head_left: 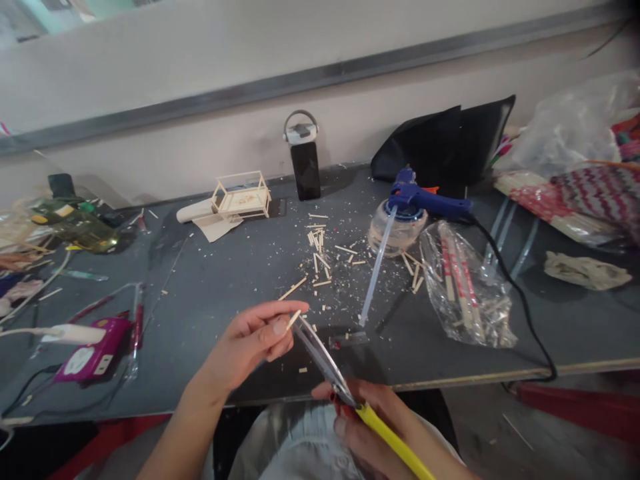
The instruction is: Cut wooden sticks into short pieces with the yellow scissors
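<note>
My left hand (265, 330) pinches a short wooden stick (293, 320) between thumb and index finger. My right hand (370, 417) is closed around a pair of scissors with a yellow handle (393, 443). Their blades (323, 358) point up and left, with the tips close beside the stick. Past my hands, cut stick pieces (320, 260) and small chips are scattered over the dark table (220, 277). At the back left stands a small frame made of sticks (243, 199).
A blue glue gun (430, 200) rests on a round clear container (395, 237), its black cord running to the front edge. A plastic bag of sticks (467, 293) lies at right, a dark bottle (305, 167) stands behind, and a magenta power adapter (95, 350) sits left.
</note>
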### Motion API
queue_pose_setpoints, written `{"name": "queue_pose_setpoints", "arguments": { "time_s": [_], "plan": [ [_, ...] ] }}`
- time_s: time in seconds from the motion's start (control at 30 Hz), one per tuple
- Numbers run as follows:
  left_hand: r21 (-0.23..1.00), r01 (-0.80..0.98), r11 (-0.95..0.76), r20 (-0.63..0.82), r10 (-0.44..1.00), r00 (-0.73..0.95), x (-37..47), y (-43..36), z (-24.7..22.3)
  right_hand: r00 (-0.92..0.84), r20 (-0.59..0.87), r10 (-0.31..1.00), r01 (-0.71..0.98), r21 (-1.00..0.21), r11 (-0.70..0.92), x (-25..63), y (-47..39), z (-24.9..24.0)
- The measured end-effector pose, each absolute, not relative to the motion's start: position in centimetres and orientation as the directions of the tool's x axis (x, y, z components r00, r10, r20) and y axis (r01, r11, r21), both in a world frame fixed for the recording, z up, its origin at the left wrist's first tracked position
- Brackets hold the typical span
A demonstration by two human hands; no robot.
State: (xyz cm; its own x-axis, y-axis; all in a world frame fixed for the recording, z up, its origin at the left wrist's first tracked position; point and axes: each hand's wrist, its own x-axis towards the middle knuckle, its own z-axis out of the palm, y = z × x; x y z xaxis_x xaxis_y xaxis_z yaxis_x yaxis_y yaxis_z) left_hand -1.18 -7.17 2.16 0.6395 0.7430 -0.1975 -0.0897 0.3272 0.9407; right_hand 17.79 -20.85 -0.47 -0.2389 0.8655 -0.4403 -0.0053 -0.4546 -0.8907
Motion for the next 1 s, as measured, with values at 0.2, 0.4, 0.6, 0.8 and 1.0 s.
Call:
{"name": "queue_pose_setpoints", "arguments": {
  "time_s": [0.2, 0.4, 0.6, 0.8, 1.0],
  "plan": [
    [0.929, -0.083, 0.36, -0.205, 0.69, 0.694, -0.8, -7.3, 1.7, -0.235, -0.412, 0.881, -0.012, -0.905, -0.426, 17.4, -19.9, 0.2],
    [0.917, -0.249, 0.312, -0.081, 0.757, 0.649, -0.2, -7.7, -0.1, -0.242, -0.384, 0.891, -0.071, -0.909, -0.411, 17.6, -19.8, 0.6],
    [0.845, -0.378, 0.377, -0.036, 0.747, 0.664, 0.7, -8.5, -0.8, -0.257, -0.392, 0.883, -0.055, -0.907, -0.419, 17.8, -20.2, 0.3],
    [0.81, -0.401, 0.429, -0.034, 0.716, 0.697, 0.9, -8.9, -0.9, -0.22, -0.382, 0.898, -0.043, -0.916, -0.4, 17.8, -20.9, 0.1],
    [0.764, -0.403, 0.504, -0.032, 0.653, 0.757, 1.1, -9.3, -1.1, -0.304, -0.44, 0.845, -0.067, -0.875, -0.479, 18.1, -20.9, 0.4]
  ]
}}
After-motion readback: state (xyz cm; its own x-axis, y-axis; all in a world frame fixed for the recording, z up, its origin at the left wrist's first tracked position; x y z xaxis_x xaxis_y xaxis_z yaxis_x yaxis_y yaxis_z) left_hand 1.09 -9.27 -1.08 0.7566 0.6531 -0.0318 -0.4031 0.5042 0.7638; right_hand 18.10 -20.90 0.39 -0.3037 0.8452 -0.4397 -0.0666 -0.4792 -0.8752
